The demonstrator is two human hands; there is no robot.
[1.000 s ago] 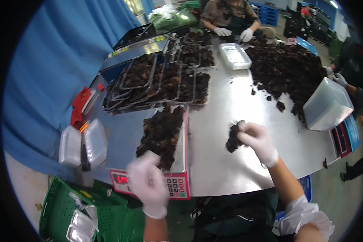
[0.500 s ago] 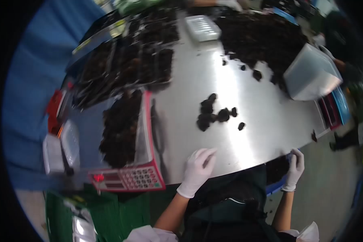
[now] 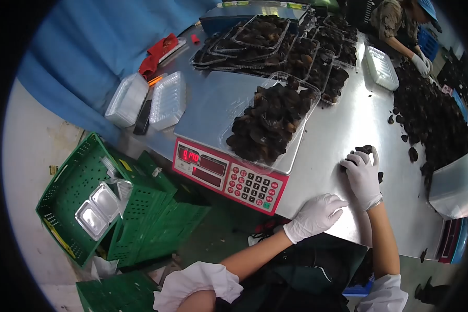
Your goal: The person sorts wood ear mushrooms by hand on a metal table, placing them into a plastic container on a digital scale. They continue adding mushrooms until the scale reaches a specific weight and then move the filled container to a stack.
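Observation:
My right hand point(image 3: 363, 179), in a white glove, is curled down over a small cluster of dark mushroom-like pieces point(image 3: 365, 149) on the steel table. Some of them show past its fingertips and beside the palm. My left hand point(image 3: 317, 216), also gloved, is loosely closed just above the table's near edge; nothing shows in its fingers. To its left stands a red-framed digital scale point(image 3: 229, 177), its display reading about 0.170. On the scale's plate lies a clear plastic tray point(image 3: 309, 101) heaped with dark pieces point(image 3: 268, 125).
Filled clear trays point(image 3: 260, 34) are stacked behind the scale. Empty trays point(image 3: 168, 99) stand left, above green crates point(image 3: 83, 192). A large dark pile point(image 3: 431, 117) covers the table's right side, with a white tray point(image 3: 382, 67) and a co-worker's gloved hand point(image 3: 421, 63) nearby.
My view has swung left. My right hand has come from beyond the table edge onto the loose pieces. My left hand stays near the edge, now farther from the scale.

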